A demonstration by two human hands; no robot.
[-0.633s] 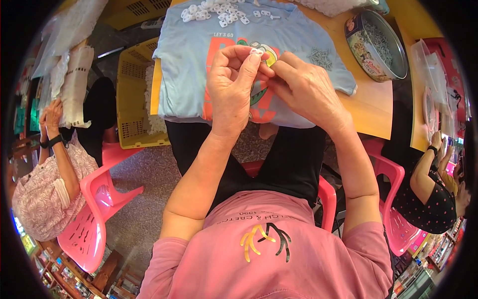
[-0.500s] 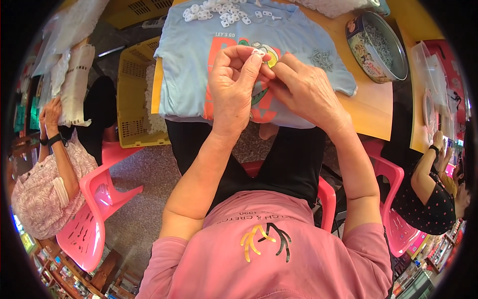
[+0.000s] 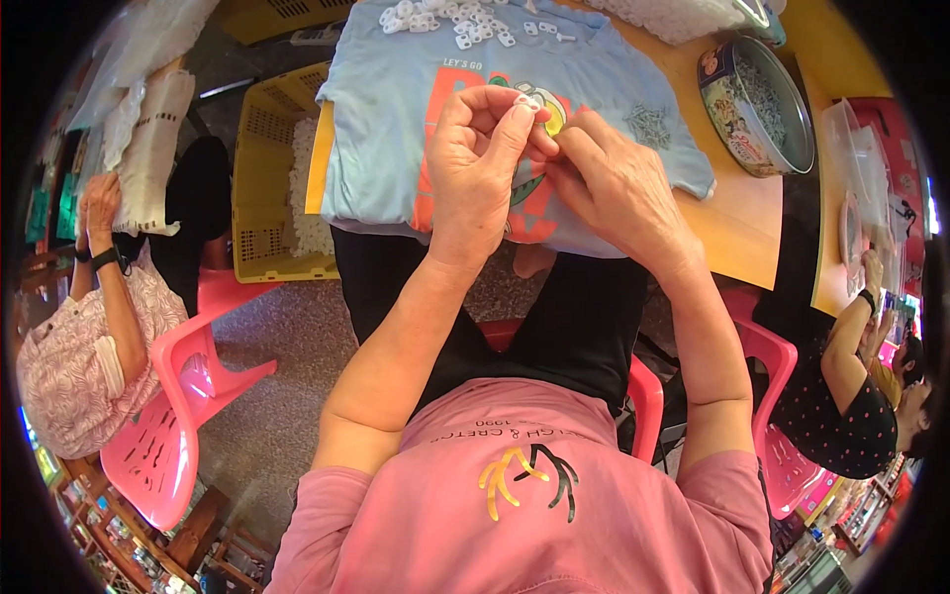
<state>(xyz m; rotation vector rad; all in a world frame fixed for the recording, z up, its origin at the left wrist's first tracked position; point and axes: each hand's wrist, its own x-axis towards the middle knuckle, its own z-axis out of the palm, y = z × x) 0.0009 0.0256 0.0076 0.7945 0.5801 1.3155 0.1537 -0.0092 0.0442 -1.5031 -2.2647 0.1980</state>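
My left hand (image 3: pixel 477 173) is closed, pinching a small white plastic piece (image 3: pixel 528 103) with holes between thumb and fingertips. Close beside it, my right hand (image 3: pixel 621 183) has thumb and fingers pressed together. Whatever those fingertips hold is hidden. Both hands are above a light blue T-shirt (image 3: pixel 381 129) spread over the table. Several more white plastic pieces (image 3: pixel 475 28) lie loose at the shirt's far side. To the right of my right hand, a small heap of grey metal screws or similar bits (image 3: pixel 649 127) rests on the cloth.
A round tin (image 3: pixel 727 109) of small metal bits stands on the yellow table (image 3: pixel 742 223) at right. A yellow crate (image 3: pixel 259 243) with white pieces is at left. People sit on both sides, a sleeve (image 3: pixel 109 366) at left, near pink chairs (image 3: pixel 178 436).
The view has shifted slightly, so table and hands appear a little further right. My hands keep nearly the same pose, the white piece still in the left.
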